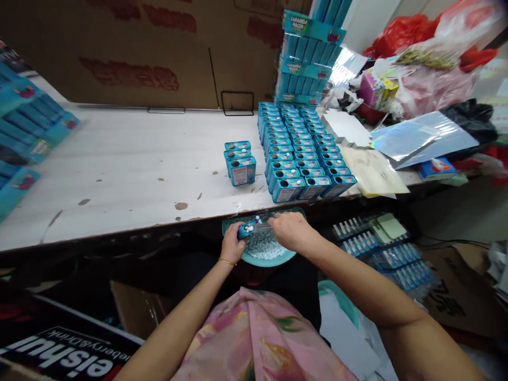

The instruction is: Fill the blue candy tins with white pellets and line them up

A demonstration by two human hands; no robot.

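My left hand (233, 244) is closed around a small blue candy box (245, 229), tilted, with white candies at its open end. In my right hand (291, 230) is a clear scoop-like piece (260, 227), its tip against the box's opening; its full shape is hidden by my fingers. Both hands are above a teal basin (273, 263) of small white candies (264, 248). On the table just beyond stand a few matching blue boxes (243, 172), and to their right are several tight rows of them (288, 189).
The white table (130, 174) has its front edge just beyond my hands. Display cartons are stacked at the back right (305, 58) and at the left (35, 116). A large cardboard box (138, 53) backs the table. Trays of boxes (397, 254) lie low at right.
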